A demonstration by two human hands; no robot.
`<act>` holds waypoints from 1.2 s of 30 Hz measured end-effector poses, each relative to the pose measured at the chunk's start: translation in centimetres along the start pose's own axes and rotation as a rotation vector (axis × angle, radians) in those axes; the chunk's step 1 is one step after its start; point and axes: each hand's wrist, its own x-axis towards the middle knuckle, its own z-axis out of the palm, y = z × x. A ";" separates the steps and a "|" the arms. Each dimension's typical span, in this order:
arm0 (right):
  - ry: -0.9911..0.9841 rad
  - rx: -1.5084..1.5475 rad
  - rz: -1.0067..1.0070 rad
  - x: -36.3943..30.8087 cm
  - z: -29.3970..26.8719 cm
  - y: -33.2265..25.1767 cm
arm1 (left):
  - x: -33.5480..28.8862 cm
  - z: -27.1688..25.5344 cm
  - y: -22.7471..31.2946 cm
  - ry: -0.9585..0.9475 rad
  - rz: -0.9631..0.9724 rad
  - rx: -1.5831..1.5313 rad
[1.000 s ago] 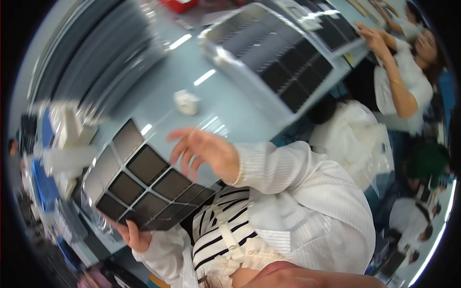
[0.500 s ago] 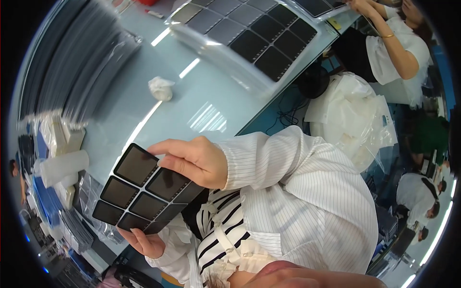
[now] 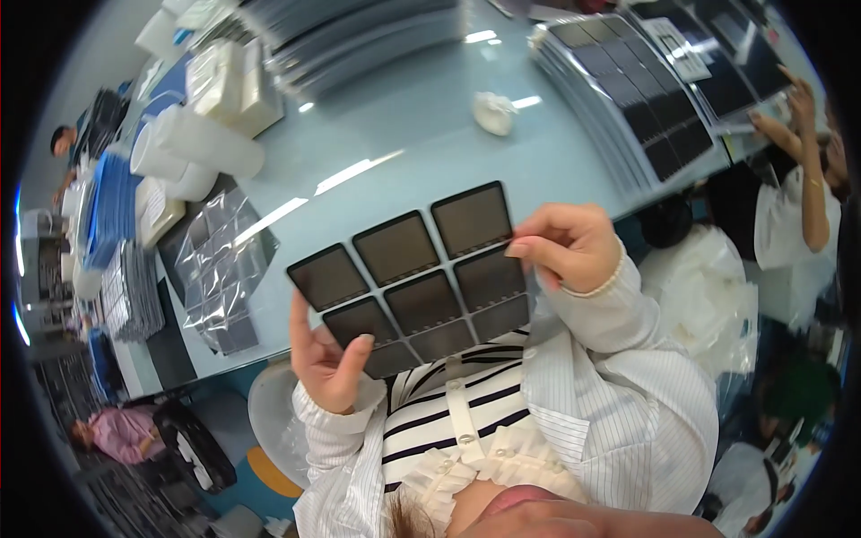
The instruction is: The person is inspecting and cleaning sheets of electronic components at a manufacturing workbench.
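1 person in a pinstriped shirt (image 3: 619, 386) over a striped top (image 3: 453, 399) is at the worktable. Held up before the chest, over the near edge of the table (image 3: 395, 134), is 1 sheet of dark panels (image 3: 420, 300). I count 9 panels in view, 3 rows of 3; the lowest row is foreshortened, so its lower limit cannot be confirmed.

Hands: 2, each gripping that sheet. The left hand (image 3: 327, 354) clasps its left edge, thumb over the face. The right hand (image 3: 567, 247) pinches its right edge between thumb and fingers; 1 beaded band (image 3: 599, 280) circles the wrist.

On the floor side at right, 1 heap of white plastic (image 3: 704, 305), pieces not countable.

On the table at left, 1 clear pocketed sheet (image 3: 220, 269) lies just beside the held item. Beyond it are at least 2 white rolls (image 3: 211, 143) and 1 blue pile (image 3: 112, 202), layers not countable. Farther across, 1 white wad (image 3: 493, 114) lies apart from the stacks. At right, 1 stack of panelled sheets (image 3: 641, 94); at the far side, 1 grey stack (image 3: 359, 36), blurred.

Past the right end, 1 co-worker (image 3: 789, 224) in white has 2 hands raised. In the left background, 1 person in pink (image 3: 121, 432).
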 end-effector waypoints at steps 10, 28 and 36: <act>-0.046 0.010 -0.019 2.6 0.5 -0.8 | 3.7 -0.4 1.1 -0.050 0.096 -0.152; -0.200 -0.039 -0.021 4.8 0.4 -0.2 | 3.7 -1.3 1.4 -0.051 0.025 -0.147; 0.066 -0.003 -0.070 5.6 0.6 2.7 | 0.3 -6.4 -1.7 0.723 0.157 0.383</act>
